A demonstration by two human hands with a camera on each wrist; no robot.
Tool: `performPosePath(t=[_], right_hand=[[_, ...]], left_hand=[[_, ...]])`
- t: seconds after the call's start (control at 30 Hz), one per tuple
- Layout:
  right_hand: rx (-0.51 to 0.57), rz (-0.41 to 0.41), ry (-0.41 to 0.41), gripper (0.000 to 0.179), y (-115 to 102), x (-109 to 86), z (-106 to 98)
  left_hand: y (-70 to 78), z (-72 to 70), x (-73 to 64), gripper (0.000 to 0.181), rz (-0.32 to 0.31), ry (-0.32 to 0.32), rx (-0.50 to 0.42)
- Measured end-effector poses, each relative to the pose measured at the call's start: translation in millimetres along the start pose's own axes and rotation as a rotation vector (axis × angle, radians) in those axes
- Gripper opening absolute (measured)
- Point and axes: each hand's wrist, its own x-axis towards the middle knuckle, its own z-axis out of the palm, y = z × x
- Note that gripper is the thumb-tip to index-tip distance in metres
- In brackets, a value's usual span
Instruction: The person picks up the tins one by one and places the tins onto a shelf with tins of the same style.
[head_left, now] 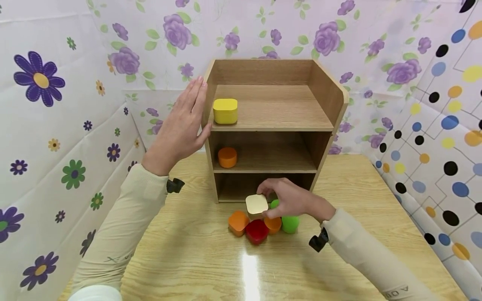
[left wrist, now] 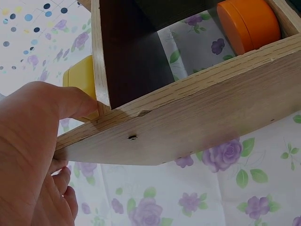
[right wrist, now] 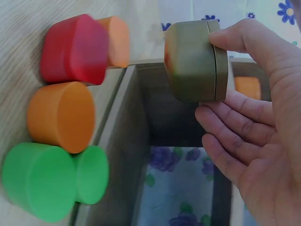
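Observation:
My right hand [head_left: 288, 197] pinches a cream, rounded-square lidded box [head_left: 257, 205] between thumb and fingers. The box is held above a group of coloured boxes, in front of the bottom shelf; in the right wrist view the box [right wrist: 193, 61] looks olive, with a lid seam. My left hand [head_left: 180, 119] lies along the left side panel of a wooden shelf unit [head_left: 275, 104], fingers straight, and its thumb touches the front edge. Close to that thumb, a yellow box [head_left: 225, 111] sits on the top shelf. One orange round box [head_left: 227, 157] stands on the middle shelf.
Before the unit on the wooden table [head_left: 180, 251] are a red box [head_left: 257, 232], an orange box [head_left: 238, 223], another orange box [head_left: 273, 225] and two green boxes [right wrist: 40, 181]. Flower-patterned sheets [head_left: 67, 146] hang left and behind, a dotted sheet [head_left: 437, 138] right.

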Motion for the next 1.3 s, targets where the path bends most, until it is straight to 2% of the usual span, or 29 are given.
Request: performPosePath(t=[0.13,0.43,0.7,0.97,1.3], right_hand=[[0.013,-0.013,-0.01,0.047,-10,1.6,-12],[-0.03,-0.016,-0.002,0.048,-30,6.2,-43],[-0.018,-0.058,0.005,0.046,-49,10.9,-77],[-0.041,-0.029,0.007,0.047,-69,13.5,-113],[-0.016,-0.011,0.022,0.044,-86,18.7,-154]], left_hand=[[0.0,0.3,-0.3,0.085,-0.002,-0.002,-0.002],[-0.9,1.1,-0.3,0.084,0.003,0.011,-0.007],[-1.3,1.2,0.0,0.084,-0.004,0.008,-0.013],[-2.0,2.5,0.2,0.084,0.008,0.018,-0.021],[-2.3,2.0,-0.4,0.084,0.015,0.021,-0.019]])
